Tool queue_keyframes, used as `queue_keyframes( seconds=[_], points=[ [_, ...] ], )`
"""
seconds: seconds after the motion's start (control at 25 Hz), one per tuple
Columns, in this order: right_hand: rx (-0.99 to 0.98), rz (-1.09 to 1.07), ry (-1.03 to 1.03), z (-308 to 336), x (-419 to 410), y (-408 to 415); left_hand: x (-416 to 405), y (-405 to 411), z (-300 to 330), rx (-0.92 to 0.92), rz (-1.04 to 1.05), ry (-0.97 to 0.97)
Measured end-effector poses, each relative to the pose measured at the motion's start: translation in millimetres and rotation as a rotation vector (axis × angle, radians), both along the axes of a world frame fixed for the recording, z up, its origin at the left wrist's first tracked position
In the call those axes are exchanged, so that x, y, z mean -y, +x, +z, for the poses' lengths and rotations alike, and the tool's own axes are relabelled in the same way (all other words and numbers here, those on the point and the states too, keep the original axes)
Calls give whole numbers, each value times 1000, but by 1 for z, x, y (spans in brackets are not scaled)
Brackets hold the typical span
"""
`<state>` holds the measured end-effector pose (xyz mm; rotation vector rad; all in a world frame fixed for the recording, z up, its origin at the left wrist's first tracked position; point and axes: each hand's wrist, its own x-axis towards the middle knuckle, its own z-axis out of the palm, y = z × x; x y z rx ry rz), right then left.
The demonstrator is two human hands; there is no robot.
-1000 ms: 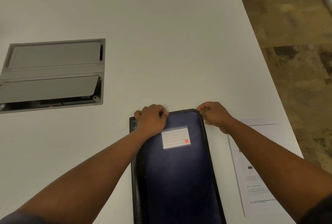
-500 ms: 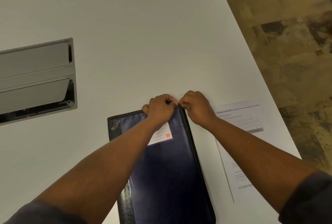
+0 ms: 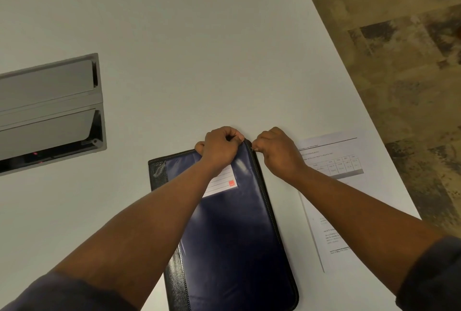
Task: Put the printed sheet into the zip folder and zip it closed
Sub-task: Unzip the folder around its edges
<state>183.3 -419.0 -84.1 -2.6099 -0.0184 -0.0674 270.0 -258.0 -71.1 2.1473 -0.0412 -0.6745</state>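
A dark navy, glossy rectangular zip folder with black leather-look spine and stitched edging [image 3: 232,231] lies flat on the white table [image 3: 199,49], running from the middle of the view down toward 6 o'clock, its long axis tilted a little so that its far end leans toward 11 o'clock. A white lined label with a small orange-red square [image 3: 223,183] sits on the folder's cover near the far end, partly covered by the left forearm. The left hand [image 3: 220,147] is curled over the far edge of the folder, at its far right corner, fingers bent round the rim and gripping it. The right hand [image 3: 277,153] lies just at 3 o'clock of that corner, fingers curled tight and pinching at the zip line on the folder's right edge; the pull itself is too small to make out. The two hands are close together, nearly touching. The white printed sheet with a table and lines of text [image 3: 331,181] lies flat on the table at 3 o'clock of the folder, just beside it and outside it, partly under the right forearm. At 9 o'clock, well apart from the folder, a grey metal hatch with two flaps [image 3: 50,111] is set into the table top.
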Motion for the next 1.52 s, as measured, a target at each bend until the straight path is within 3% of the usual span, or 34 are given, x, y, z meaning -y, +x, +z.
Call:
queue_keyframes(
  seconds=[0.36, 0.56, 1.12, 1.36, 1.52],
  points=[
    [-108, -96, 150, 1, -12, 1, 1, -1, 4, -15, -29, 45],
    [-95, 9, 143, -3, -5, -22, 3, -1, 1, 16, 11, 98],
    [-140, -164, 289, 1, -13, -29, 2, -2, 5, 36, -17, 128],
    [-167, 48, 167, -2, -3, -35, 5, -3, 4, 37, 7, 127],
    [-144, 63, 154, -2, -3, -55, 4, -3, 3, 36, -5, 138]
  ],
)
